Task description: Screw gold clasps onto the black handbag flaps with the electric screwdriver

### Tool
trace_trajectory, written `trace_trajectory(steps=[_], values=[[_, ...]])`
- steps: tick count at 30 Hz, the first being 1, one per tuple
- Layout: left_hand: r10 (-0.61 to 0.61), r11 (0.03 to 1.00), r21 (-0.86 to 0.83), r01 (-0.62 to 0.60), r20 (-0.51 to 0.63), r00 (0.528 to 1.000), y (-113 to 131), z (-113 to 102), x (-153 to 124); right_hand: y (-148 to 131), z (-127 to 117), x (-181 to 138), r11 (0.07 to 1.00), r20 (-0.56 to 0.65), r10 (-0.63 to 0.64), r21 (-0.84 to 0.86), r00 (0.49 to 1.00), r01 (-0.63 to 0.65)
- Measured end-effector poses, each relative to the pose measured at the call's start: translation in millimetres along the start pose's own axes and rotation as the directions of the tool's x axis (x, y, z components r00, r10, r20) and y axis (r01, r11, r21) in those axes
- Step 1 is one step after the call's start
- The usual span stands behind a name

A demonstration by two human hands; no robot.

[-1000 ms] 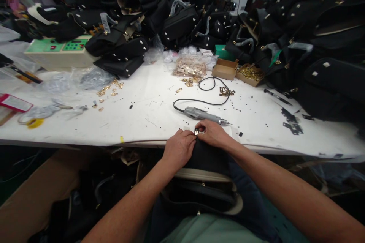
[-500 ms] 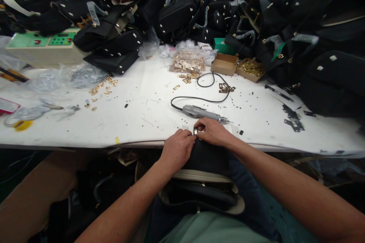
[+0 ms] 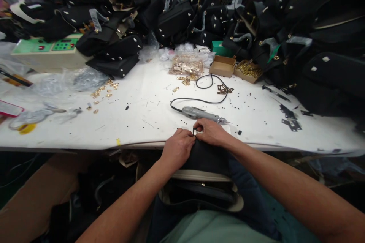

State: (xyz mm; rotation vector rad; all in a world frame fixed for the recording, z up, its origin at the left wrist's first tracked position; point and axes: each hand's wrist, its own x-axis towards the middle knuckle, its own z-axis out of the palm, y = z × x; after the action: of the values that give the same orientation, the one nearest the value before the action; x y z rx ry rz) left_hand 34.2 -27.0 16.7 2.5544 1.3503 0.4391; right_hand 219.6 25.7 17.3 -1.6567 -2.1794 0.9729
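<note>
A black bag with a cream-edged opening lies across my lap, its far end against the table edge. My left hand is closed on the bag's far end, fingertips pressed together. From the other side, my right hand pinches a small rectangular metal fitting, dark-rimmed with a bright centre, at the bag's end. Fingers partly cover the fitting. Just beyond my hands, a grey electric screwdriver rests on the table with its bit pointing right.
The white table carries scattered tiny dark bits. Gold clips lie left; gold plates and dark plates lie farther back. A cardboard box holds gold pieces. Black bags pile up behind, near a green-topped control box.
The view has shifted slightly. Both hands keep nearly the same hold at the bag's end, and the fitting stays between the right fingers.
</note>
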Motion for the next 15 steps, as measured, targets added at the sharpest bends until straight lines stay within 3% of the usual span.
trace_trajectory(steps=[4,10,15], values=[[0.007,0.997,-0.075,-0.012,-0.067,0.998,-4,6,-2,2,0,1,1.000,-0.006,-0.012,0.000,1.000,0.012],[0.002,1.000,0.029,-0.003,0.016,1.000,1,-3,2,3,-1,3,0.999,0.024,-0.034,0.002,0.999,0.034],[-0.024,1.000,0.017,0.023,0.004,1.000,0,-2,1,3,-2,0,0.998,0.003,-0.043,0.048,0.999,0.042]])
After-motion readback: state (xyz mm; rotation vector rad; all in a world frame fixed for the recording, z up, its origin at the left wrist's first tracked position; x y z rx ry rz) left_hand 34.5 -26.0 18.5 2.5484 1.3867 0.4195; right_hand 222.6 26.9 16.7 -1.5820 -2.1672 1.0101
